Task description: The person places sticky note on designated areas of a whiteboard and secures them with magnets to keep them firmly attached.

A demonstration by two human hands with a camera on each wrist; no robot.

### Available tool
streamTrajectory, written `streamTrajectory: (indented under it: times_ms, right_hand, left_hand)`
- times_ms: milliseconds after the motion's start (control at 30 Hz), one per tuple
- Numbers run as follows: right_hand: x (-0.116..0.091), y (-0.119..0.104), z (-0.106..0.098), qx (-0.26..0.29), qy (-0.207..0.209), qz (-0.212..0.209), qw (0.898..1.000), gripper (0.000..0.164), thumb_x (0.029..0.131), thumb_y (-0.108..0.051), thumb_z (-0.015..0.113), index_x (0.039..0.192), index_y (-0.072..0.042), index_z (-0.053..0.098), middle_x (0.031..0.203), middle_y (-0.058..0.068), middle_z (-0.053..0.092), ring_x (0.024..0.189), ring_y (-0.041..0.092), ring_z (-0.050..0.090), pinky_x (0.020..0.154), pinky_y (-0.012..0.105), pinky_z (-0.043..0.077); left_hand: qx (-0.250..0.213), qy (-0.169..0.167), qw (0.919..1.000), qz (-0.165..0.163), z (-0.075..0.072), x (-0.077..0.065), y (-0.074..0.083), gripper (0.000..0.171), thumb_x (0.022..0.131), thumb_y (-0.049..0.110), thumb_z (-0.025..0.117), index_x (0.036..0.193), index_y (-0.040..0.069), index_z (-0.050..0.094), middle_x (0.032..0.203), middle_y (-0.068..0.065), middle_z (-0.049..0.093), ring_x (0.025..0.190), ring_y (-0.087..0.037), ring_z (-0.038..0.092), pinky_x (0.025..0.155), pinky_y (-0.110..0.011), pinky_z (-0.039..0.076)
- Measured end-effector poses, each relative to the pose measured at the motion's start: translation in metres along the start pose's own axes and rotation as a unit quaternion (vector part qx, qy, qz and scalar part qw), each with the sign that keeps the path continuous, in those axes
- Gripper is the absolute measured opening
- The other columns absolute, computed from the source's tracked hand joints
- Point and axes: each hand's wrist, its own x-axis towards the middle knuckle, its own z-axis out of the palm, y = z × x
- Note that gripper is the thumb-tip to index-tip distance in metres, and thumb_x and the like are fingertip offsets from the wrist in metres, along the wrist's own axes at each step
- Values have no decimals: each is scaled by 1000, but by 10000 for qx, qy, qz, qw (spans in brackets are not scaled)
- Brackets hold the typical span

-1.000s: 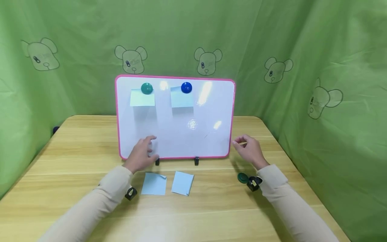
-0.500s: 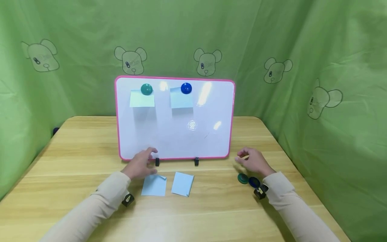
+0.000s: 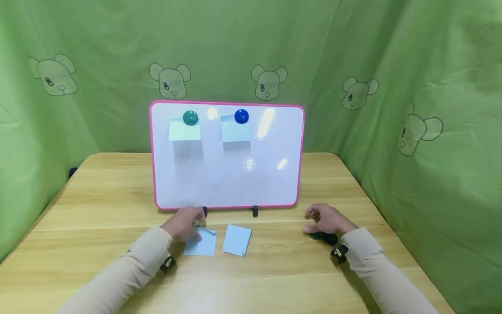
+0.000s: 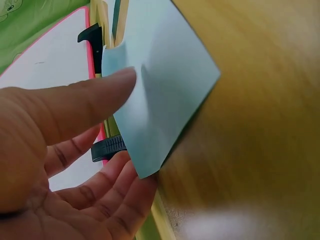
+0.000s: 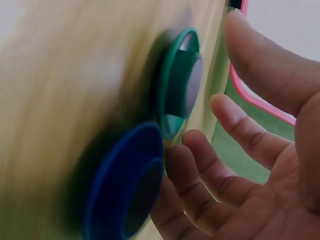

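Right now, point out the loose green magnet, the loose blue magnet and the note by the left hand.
Loose green magnet [image 5: 178,82]: right wrist view, hollow underside.
Loose blue magnet [image 5: 118,185]: right wrist view, hollow underside.
Note [image 4: 170,82]: left wrist view, middle of the sheet.

In the left wrist view, a light blue sheet of paper [image 4: 165,70] lies on the wooden tabletop [image 4: 260,125]; the left hand [image 4: 35,155] is at the sheet's side, its thumb [image 4: 90,102] reaching across the sheet's face, whether touching cannot be told; the loosely bent fingers [image 4: 130,205] are by the sheet's lower corner; on the hand's side of the sheet stand two black clips [image 4: 108,148] at the pink-edged white board [image 4: 55,50]; green cloth [image 4: 25,20] shows farther from the sheet, past the board.
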Motion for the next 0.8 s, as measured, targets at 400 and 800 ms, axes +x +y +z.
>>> streamTrajectory:
  times_ms: [400,800]
  right_hand:
    - [-2,4,4,294,-158,106,9994,33,72,-4,84,94,-1,59,79,6,52,75,19,49,70,33,44]
    - [-1,6,4,91,30,-44,9999,22,77,-9,81,88,-2,62,77,2,55,73,17,50,68,32,44]
  left_hand:
    - [158,-55,9999,1,-3,-6,-2,31,66,-9,79,75,13,58,96,-7,68,96,-30,61,90,-49,50]
    - [127,165,9992,327,-1,-5,-12,36,70,-21,59,70,14,67,82,2,67,88,-25,61,86,-45,52]
